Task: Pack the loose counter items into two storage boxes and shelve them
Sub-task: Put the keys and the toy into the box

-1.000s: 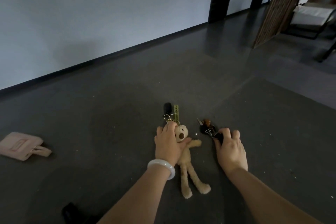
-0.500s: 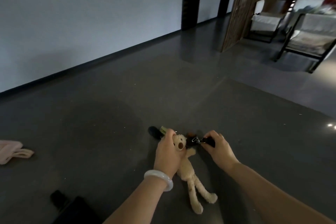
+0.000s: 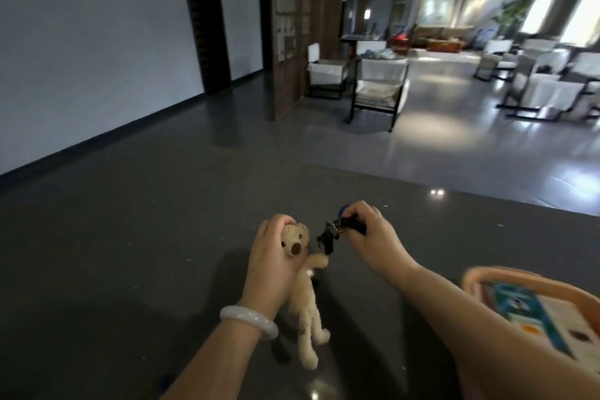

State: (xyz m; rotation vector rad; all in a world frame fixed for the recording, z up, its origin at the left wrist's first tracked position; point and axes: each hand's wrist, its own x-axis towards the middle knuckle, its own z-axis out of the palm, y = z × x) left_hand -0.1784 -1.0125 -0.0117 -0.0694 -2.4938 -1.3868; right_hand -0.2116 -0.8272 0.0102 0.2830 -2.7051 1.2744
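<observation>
Currently, left hand (image 3: 269, 265): grips cream plush bear (image 3: 304, 287).
Right hand (image 3: 373, 239): pinches black keyring bunch (image 3: 328, 238).
Method: lower both gently into peach plastic box (image 3: 469, 282).

My left hand (image 3: 269, 266) hides the back of the head of the bear (image 3: 294, 243). The keys (image 3: 328, 236), gripped in my right hand (image 3: 370, 239), blur into one dark clump. The box (image 3: 467, 279) runs off the right edge.

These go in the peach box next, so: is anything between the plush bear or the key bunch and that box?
No loose object shows. Only the right forearm lies between the plush bear, gripped by the left hand, and the peach box. The key bunch, pinched by the right hand, has only counter toward the box.
</observation>
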